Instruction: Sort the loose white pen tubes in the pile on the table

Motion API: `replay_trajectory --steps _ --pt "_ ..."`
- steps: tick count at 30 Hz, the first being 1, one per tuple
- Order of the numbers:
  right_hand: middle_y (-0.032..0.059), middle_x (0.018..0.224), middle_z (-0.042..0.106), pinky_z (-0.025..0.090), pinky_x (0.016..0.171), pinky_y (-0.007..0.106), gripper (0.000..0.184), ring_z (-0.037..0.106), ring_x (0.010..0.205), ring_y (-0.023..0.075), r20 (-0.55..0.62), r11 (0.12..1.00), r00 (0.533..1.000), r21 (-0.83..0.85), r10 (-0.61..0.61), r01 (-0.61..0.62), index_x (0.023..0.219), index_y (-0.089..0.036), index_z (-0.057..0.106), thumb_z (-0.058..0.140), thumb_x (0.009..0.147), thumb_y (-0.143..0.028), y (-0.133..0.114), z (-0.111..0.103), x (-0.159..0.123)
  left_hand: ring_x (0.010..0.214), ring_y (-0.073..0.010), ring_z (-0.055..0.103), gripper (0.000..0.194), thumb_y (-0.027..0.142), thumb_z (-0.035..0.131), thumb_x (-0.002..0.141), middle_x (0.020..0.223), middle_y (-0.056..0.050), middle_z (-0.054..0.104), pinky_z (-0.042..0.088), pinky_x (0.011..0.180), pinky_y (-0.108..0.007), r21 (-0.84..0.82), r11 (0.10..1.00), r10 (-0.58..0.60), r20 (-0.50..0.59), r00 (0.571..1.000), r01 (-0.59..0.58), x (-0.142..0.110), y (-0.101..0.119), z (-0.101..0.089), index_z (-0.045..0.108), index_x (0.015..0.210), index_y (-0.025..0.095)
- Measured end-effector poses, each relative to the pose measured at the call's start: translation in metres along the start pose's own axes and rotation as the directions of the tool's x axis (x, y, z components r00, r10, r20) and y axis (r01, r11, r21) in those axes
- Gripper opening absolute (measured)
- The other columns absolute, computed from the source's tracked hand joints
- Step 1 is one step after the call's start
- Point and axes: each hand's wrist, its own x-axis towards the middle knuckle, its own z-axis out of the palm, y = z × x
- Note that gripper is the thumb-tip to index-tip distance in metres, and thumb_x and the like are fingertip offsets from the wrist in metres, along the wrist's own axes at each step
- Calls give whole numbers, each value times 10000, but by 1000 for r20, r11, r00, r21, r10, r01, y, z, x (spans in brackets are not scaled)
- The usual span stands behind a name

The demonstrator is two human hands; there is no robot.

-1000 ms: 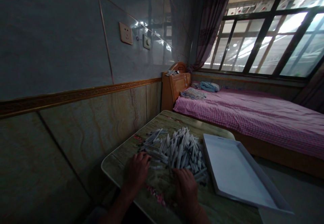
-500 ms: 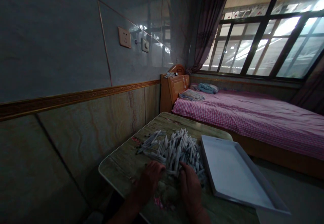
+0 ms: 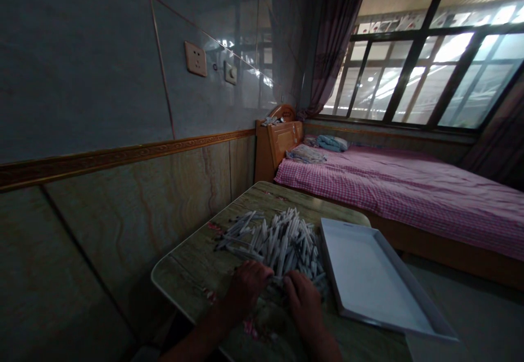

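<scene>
A heap of slim white and grey pens (image 3: 282,239), some with dark ends, lies on the greenish marbled table (image 3: 188,263). At the near edge of the heap my left hand (image 3: 249,285) is closed, its fingertips on one end of a pale pen (image 3: 278,279). My right hand (image 3: 303,299) pinches the other end, thumb and fingers together. The pen lies crosswise between the two hands, and most of it is hidden by fingers. Dim light blurs the detail of the fingertips.
To the right of the heap rests a shallow white tray (image 3: 374,274), reaching past the table's edge. A bed with a pink checked sheet (image 3: 393,187) stands behind the table. The tiled wall (image 3: 184,187) runs along the left, with a socket (image 3: 195,59) above.
My left hand has moved right and come close to my right hand, and a pen is now held between them. The view has shifted slightly; the heap and tray look unmoved.
</scene>
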Motion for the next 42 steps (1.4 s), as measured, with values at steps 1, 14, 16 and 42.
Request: replay_trajectory --steps 1,14,16,42 --pt "6 715 639 405 648 248 454 613 690 157 8 1000 1000 5 1 -1 769 -230 612 356 1018 -509 1 1 0 747 -202 608 135 196 466 973 800 -11 666 429 708 -328 22 1000 6 4 1000 -6 2 0 0 598 964 223" --pt "46 913 692 479 780 292 324 638 868 194 -41 993 997 102 68 -64 948 -236 675 419 991 -431 14 -9 5 687 -172 667 272 271 375 1016 750 -16 695 486 617 -267 -92 996 -2 -9 1000 1 9 -8 6 624 923 211" --pt "58 940 700 479 792 314 339 640 888 212 -95 992 988 42 123 -119 990 -235 683 412 986 -439 20 -10 6 731 -172 693 277 238 361 1012 799 -31 718 518 657 -262 -146 987 -71 -42 997 64 9 -10 4 635 975 211" --pt "28 808 639 414 752 297 307 577 801 182 -79 997 996 -56 -49 45 840 -226 655 436 1010 -360 -1 -13 6 737 -191 685 218 233 479 979 809 -26 736 515 662 -308 -98 995 -14 -109 994 3 22 15 15 671 1084 223"
